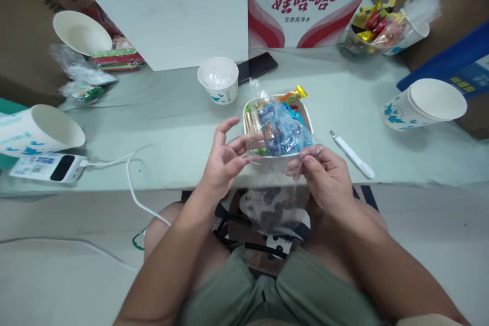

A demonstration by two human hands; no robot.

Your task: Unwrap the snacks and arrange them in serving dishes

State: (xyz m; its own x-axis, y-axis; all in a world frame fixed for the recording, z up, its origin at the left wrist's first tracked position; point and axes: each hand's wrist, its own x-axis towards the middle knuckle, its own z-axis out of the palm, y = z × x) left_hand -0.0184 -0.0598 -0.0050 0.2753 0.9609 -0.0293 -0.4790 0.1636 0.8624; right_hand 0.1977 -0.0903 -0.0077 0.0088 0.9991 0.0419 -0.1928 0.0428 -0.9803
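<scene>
1. Between your two grips hangs a clear plastic bag (277, 204), its lower part dropping past the near edge of the table (171, 155). Its film blurs against what lies behind, so you can't make out where the mouth is.
2. Your right grip (328, 178) is pinched on the film, thumb against fingers. Your left grip (225, 163) has the index finger raised; whether its thumb and other fingers nip the bag, you cannot tell.
3. Expect the bag to weigh almost nothing and feel limp and slick. It should slide under a flat palm, so take a small fold between thumb and fingertip, near an edge. A hard sideways tug could stretch or split it.
4. Just beyond both grips sits a white paper tub (307, 116) of wrapped snacks (280, 125). Its walls look fairly stiff yet likely to buckle if squeezed; cradle opposite sides, below the rim.
5. To the right of your right grip lies a white-handled tool (353, 155), rigid and probably light; lift it by the handle, away from the metal tip.
</scene>
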